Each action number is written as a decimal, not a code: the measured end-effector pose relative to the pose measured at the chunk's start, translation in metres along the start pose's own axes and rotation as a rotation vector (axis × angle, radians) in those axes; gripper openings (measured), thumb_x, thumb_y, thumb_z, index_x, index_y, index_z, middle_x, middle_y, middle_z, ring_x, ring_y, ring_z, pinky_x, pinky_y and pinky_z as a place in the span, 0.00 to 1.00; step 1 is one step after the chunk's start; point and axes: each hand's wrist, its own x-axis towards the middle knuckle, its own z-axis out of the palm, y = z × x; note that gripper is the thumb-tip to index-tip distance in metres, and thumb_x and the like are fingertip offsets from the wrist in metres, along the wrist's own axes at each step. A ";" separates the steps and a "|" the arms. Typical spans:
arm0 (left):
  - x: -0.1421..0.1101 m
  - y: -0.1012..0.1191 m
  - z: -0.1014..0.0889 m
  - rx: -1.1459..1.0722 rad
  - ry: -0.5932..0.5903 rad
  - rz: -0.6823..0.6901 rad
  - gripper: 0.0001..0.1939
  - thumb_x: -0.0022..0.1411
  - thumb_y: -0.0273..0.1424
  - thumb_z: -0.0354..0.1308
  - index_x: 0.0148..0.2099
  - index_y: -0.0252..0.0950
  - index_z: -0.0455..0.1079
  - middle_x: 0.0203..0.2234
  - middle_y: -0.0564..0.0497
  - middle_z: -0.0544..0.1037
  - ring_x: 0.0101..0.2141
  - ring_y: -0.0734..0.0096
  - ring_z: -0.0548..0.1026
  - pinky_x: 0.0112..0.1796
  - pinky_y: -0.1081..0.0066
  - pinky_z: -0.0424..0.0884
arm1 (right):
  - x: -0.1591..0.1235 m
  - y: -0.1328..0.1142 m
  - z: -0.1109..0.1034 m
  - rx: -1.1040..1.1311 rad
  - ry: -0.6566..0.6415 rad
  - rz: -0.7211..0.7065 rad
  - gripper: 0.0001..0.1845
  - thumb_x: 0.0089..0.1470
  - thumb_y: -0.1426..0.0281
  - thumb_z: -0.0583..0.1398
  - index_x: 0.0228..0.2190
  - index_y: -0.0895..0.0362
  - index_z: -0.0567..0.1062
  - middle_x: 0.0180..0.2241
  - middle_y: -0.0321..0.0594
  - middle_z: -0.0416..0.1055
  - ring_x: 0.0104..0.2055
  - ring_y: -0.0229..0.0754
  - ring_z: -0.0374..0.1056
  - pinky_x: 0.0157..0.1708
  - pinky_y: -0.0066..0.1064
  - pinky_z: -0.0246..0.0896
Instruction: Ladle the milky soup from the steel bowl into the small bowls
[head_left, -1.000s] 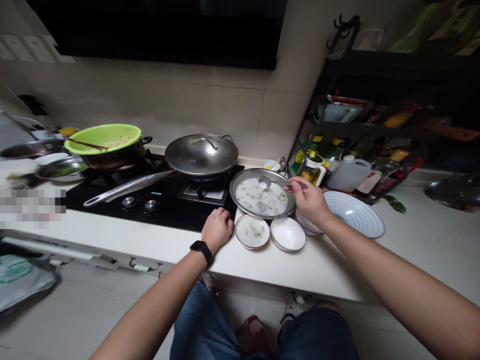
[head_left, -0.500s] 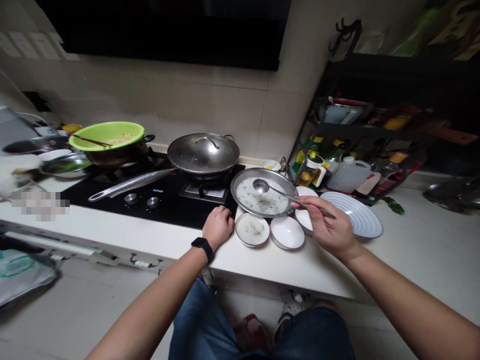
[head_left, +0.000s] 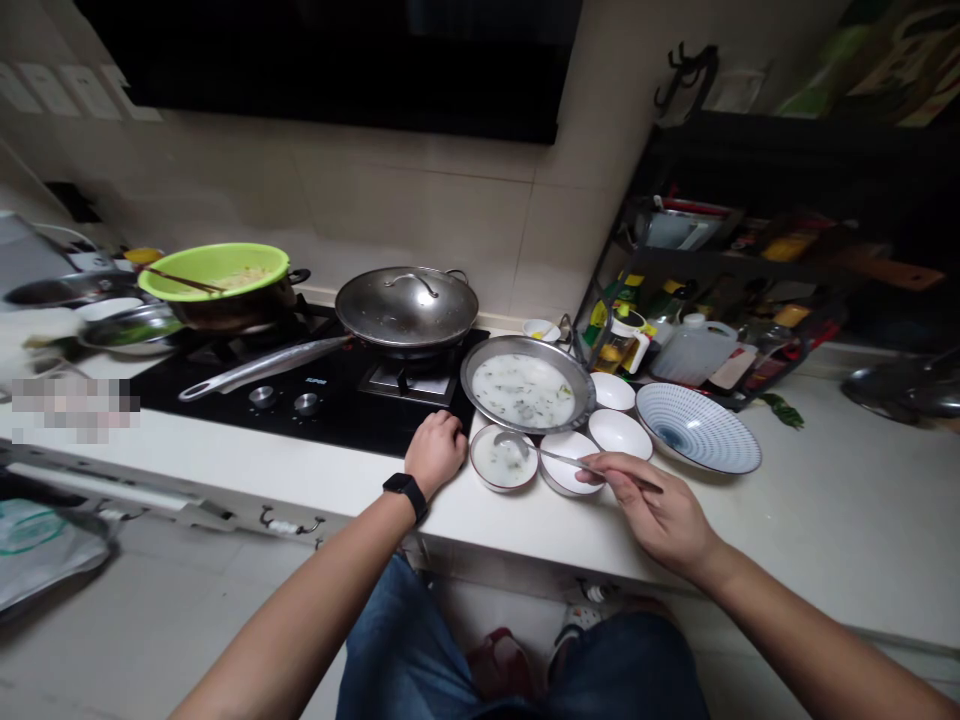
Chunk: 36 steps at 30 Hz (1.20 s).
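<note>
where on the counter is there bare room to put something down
Bare counter shows right of the blue-patterned bowl; a narrow strip lies between the hob and the counter's front edge, left of the left hand. Crowded: around the steel basin, with small bowls close by.

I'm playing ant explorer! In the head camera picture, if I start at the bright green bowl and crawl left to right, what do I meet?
Bright green bowl → domed metal lid → wide metal bowl → blue-and-white patterned bowl → green leaf.
</note>
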 end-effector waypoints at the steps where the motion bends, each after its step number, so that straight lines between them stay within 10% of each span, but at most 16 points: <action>1: 0.000 0.000 0.000 -0.001 0.000 0.001 0.08 0.67 0.26 0.54 0.39 0.39 0.76 0.40 0.44 0.78 0.44 0.56 0.74 0.50 0.58 0.72 | -0.001 0.002 0.002 0.038 0.027 0.079 0.12 0.71 0.63 0.57 0.44 0.52 0.80 0.36 0.43 0.85 0.37 0.48 0.85 0.39 0.36 0.83; 8: 0.000 0.001 -0.001 0.000 -0.007 -0.007 0.08 0.67 0.26 0.54 0.39 0.39 0.75 0.40 0.44 0.78 0.44 0.56 0.74 0.50 0.59 0.72 | 0.005 0.018 0.009 0.474 0.269 0.680 0.23 0.61 0.46 0.65 0.38 0.54 0.75 0.25 0.43 0.81 0.26 0.52 0.82 0.30 0.43 0.84; 15: 0.000 -0.001 0.001 0.009 0.002 0.002 0.09 0.68 0.26 0.54 0.39 0.38 0.75 0.40 0.44 0.78 0.44 0.57 0.74 0.49 0.59 0.72 | 0.025 0.009 0.002 0.604 0.403 0.944 0.14 0.58 0.61 0.69 0.36 0.57 0.73 0.23 0.43 0.79 0.26 0.51 0.82 0.28 0.35 0.82; 27: 0.000 -0.001 0.002 0.002 0.007 0.006 0.08 0.67 0.26 0.54 0.38 0.38 0.75 0.40 0.44 0.78 0.44 0.56 0.74 0.49 0.58 0.72 | 0.061 -0.005 -0.020 0.598 0.475 0.990 0.05 0.62 0.76 0.59 0.33 0.59 0.74 0.20 0.44 0.77 0.25 0.47 0.82 0.27 0.29 0.80; 36: 0.000 -0.001 0.003 0.000 0.005 0.003 0.08 0.67 0.26 0.54 0.39 0.39 0.75 0.40 0.44 0.78 0.44 0.56 0.74 0.49 0.58 0.72 | 0.100 0.040 -0.025 0.499 0.503 0.861 0.06 0.65 0.75 0.56 0.35 0.56 0.72 0.21 0.42 0.78 0.27 0.45 0.83 0.28 0.28 0.81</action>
